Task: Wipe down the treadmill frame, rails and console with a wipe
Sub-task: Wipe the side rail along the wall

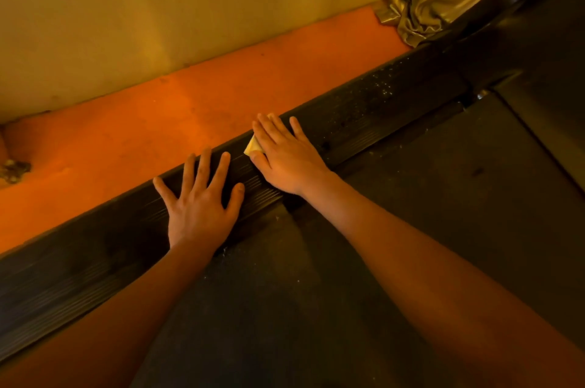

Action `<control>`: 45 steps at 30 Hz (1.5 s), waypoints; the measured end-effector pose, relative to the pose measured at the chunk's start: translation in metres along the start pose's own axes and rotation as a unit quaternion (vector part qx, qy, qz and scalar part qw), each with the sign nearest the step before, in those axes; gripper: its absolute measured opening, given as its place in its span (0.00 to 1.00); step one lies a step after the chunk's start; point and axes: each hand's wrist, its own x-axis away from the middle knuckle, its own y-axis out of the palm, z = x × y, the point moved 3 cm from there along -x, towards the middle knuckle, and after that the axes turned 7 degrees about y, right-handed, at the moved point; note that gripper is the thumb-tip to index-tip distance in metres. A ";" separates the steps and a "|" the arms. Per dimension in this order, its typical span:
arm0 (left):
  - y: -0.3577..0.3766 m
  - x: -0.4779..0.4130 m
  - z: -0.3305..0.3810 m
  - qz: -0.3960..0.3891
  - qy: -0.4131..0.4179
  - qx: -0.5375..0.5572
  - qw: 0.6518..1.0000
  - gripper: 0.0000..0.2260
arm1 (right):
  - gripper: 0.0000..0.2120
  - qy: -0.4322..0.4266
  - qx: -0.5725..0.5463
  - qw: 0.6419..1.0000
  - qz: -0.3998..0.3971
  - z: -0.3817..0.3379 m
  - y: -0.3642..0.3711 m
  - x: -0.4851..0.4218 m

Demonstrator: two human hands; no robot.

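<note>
A black ribbed side rail of the treadmill runs diagonally from lower left to upper right. My right hand lies flat on the rail with straight fingers, pressing a small pale yellow wipe against it; only a corner of the wipe shows beside the thumb. My left hand rests flat on the rail just to the left, fingers spread, holding nothing. The dark treadmill belt lies below and right of the rail.
An orange floor strip runs between the rail and a yellowish wall. A shiny gold curtain bunches on the floor at the upper right. Pale dust specks lie on the rail's far part.
</note>
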 end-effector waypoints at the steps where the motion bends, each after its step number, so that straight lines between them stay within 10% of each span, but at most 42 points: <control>1: -0.001 0.000 0.001 -0.003 -0.001 0.002 1.000 0.30 | 0.31 -0.001 0.000 1.000 0.001 0.002 0.000 0.004; 45: -0.002 0.001 -0.001 -0.003 -0.001 0.019 1.000 0.29 | 0.33 0.035 0.000 0.999 0.009 0.026 0.014 0.060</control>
